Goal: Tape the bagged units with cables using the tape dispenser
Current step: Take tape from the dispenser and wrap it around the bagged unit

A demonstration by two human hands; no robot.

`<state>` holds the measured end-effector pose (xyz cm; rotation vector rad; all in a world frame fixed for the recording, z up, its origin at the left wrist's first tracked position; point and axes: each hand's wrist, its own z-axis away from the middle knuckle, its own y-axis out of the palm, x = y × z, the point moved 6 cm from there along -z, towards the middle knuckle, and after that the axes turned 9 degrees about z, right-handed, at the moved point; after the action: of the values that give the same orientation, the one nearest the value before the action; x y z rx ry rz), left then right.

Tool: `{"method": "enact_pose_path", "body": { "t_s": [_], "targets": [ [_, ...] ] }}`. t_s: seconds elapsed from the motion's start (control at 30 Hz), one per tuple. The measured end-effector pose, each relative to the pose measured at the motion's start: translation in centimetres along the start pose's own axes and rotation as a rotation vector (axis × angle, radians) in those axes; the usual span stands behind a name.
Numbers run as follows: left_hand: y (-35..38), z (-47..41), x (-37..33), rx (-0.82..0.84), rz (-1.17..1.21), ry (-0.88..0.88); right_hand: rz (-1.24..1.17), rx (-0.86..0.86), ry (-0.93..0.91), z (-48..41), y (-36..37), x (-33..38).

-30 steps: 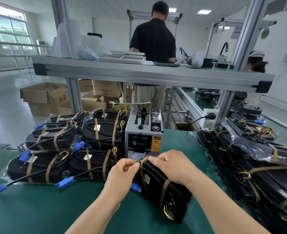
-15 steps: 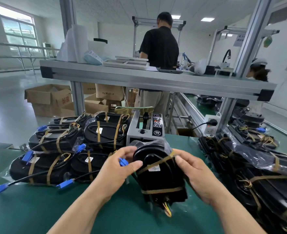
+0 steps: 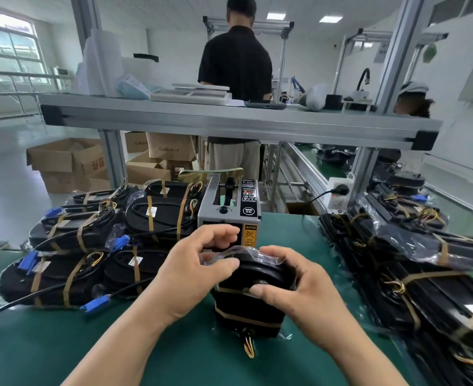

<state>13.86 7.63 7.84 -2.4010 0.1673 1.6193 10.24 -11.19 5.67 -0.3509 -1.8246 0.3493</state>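
A black bagged unit (image 3: 248, 310) stands on end on the green table (image 3: 174, 352), wrapped with brown tape bands, coloured wires hanging from its lower end. My left hand (image 3: 193, 271) grips its top left, thumb on the clear bag. My right hand (image 3: 294, 285) curls round its right side, fingers over the top edge. Just behind it stands the grey tape dispenser (image 3: 229, 210); its outlet is hidden by my left hand.
Taped units with blue-plugged cables (image 3: 96, 246) are stacked at the left. More bagged units (image 3: 413, 263) pile along the right. An aluminium shelf beam (image 3: 229, 123) crosses overhead. A person in a black shirt (image 3: 236, 65) stands behind; cardboard boxes (image 3: 68, 162) sit on the floor.
The unit lay flat in front of the dispenser, was lifted and turned, and now stands on end closer to me. Both hands shifted to its top.
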Motion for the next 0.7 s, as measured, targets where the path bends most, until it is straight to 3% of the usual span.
{"method": "enact_pose_path", "body": {
  "t_s": [0.27,0.47,0.7],
  "targets": [
    [1.4,-2.1,-2.2,0.148,0.015,0.055,-0.061,0.147,0.041,-0.4,1.1,0.0],
    [2.0,-2.1,-0.3,0.084,0.318,-0.214,-0.018,0.205,0.073,-0.5,0.9,0.0],
    [1.8,-3.3,-3.5,0.499,-0.149,-0.046,-0.074,0.241,0.116,-0.7,0.9,-0.3]
  ]
}}
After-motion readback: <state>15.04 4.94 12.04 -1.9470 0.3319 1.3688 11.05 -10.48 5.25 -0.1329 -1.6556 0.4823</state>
